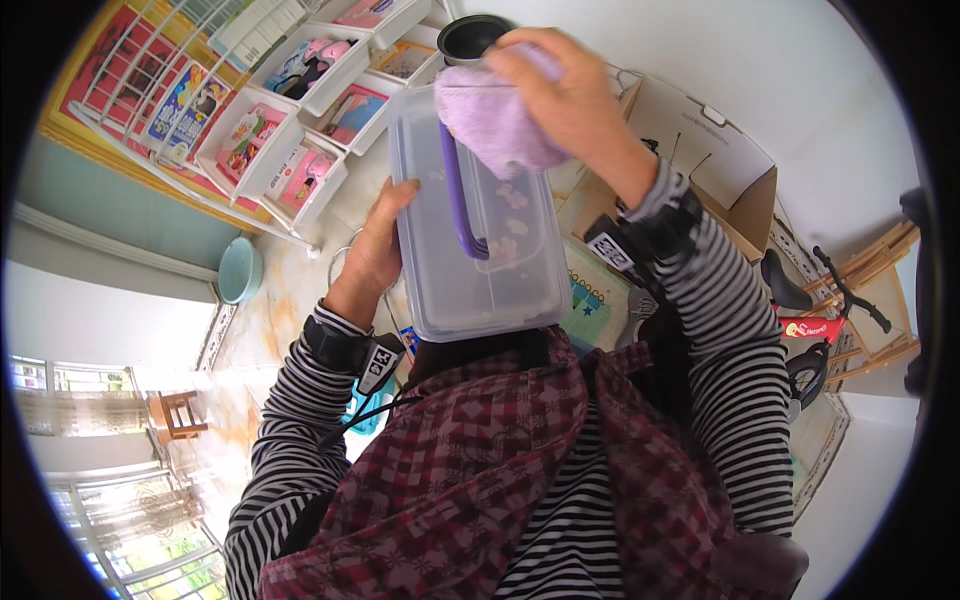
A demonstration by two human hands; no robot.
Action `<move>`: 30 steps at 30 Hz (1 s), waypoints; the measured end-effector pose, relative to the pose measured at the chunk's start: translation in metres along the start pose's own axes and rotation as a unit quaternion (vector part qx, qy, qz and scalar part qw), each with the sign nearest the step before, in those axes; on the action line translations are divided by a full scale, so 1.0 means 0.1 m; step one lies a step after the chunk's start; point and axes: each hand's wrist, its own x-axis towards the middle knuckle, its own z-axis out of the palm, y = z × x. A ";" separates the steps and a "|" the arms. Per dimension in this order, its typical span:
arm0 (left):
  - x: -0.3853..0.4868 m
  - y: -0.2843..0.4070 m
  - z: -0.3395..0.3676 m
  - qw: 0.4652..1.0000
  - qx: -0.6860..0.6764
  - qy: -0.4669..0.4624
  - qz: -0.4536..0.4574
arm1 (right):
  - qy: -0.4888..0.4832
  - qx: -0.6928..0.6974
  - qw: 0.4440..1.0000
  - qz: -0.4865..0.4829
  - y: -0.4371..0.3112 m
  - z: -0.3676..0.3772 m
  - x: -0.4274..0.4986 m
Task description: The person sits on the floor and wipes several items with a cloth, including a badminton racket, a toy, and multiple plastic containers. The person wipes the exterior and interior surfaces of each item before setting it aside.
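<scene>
A clear plastic storage box (435, 292) with a lid and a purple carrying handle (459, 202) is held in front of my body. My left hand (379, 240) grips its left side, the thumb lying over the edge of the lid. In my right hand (570, 94) is a pale purple cloth (487, 120), which covers the far end of the lid and part of the handle. Faint pinkish flower prints mark the lid's right half. The fingertips of my right hand are slightly blurred, and the cloth hides the box's far right corner.
White drawers (319, 109) with toys and picture packs stand at the far left, beside a white wire rack (161, 82). Beyond the box is a black round pot (474, 37). An open cardboard box (739, 202) and a balance bike (810, 330) are on the right. A light blue basin (241, 270) stands left.
</scene>
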 end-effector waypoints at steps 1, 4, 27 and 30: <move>0.01 0.00 0.01 1.000 0.006 -0.019 0.009 | -0.007 -0.074 0.997 -0.022 0.06 0.07 0.00; 0.03 -0.01 -0.01 1.000 -0.014 -0.004 -0.001 | -0.122 -0.189 0.964 -0.145 0.10 0.04 -0.28; -0.05 -0.06 0.17 0.997 -0.072 0.007 0.023 | -0.178 -0.170 0.958 -0.145 0.09 -0.03 -0.50; -0.07 -0.08 0.20 0.997 -0.066 0.001 0.042 | -0.195 -0.153 0.962 -0.114 -0.20 -0.14 -0.83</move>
